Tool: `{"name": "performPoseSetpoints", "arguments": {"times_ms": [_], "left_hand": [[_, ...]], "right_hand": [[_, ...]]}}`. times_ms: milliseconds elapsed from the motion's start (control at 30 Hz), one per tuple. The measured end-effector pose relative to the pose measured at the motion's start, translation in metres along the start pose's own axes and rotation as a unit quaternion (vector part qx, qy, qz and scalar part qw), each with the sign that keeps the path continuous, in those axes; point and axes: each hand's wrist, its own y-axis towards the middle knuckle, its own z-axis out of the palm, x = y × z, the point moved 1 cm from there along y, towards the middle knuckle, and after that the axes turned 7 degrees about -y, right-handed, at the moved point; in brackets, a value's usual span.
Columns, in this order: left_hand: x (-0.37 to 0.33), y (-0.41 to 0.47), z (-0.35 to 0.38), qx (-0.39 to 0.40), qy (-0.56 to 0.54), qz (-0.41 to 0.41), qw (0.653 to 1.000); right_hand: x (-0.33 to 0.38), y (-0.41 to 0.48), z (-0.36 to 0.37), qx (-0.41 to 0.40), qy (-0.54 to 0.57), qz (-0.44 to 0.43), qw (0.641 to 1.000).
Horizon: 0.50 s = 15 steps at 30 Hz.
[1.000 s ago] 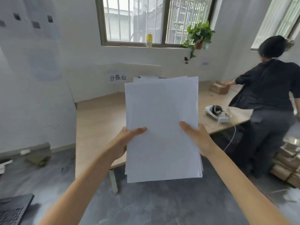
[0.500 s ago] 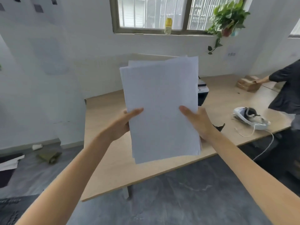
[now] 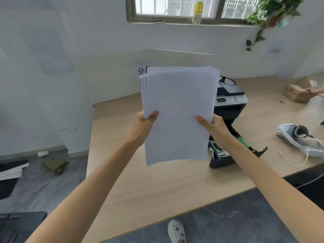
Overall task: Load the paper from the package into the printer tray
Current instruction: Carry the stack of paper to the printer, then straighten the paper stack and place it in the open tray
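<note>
Bright even daylight from the far window (image 3: pixel 177 7), soft faint shadows on the worktop (image 3: pixel 157 186), wide-angle bending at edges, slight overall softness

White walls enclose a light wooden table (image 3: pixel 166 186) on a grey marbled floor (image 3: pixel 228 223). A barred window (image 3: pixel 177 7) admits daylight above; a yellow-capped bottle (image 3: pixel 197 13) stands on its sill, and a trailing potted plant (image 3: pixel 270 14) hangs at right.

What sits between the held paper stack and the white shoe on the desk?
In the head view, the dark printer with its pulled-out open tray sits between the white paper stack and the white shoe; beyond the tray, bare wooden desk.
</note>
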Motion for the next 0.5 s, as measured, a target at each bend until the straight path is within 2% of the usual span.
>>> {"name": "performPoseSetpoints", "arguments": {"times_ms": [233,400,500], "left_hand": [[0.033,0.08,0.034,-0.03,0.019,-0.004,0.999],[0.055,0.123,0.038,-0.07,0.038,-0.034,0.996],[0.066,0.141,0.034,-0.087,0.06,-0.04,0.994]], "right_hand": [[-0.034,0.118,-0.044,0.07,0.062,-0.005,0.996],[-0.059,0.187,-0.054,0.203,0.028,-0.01,0.979],[-0.069,0.219,-0.046,0.208,0.009,-0.009,0.978]]}}
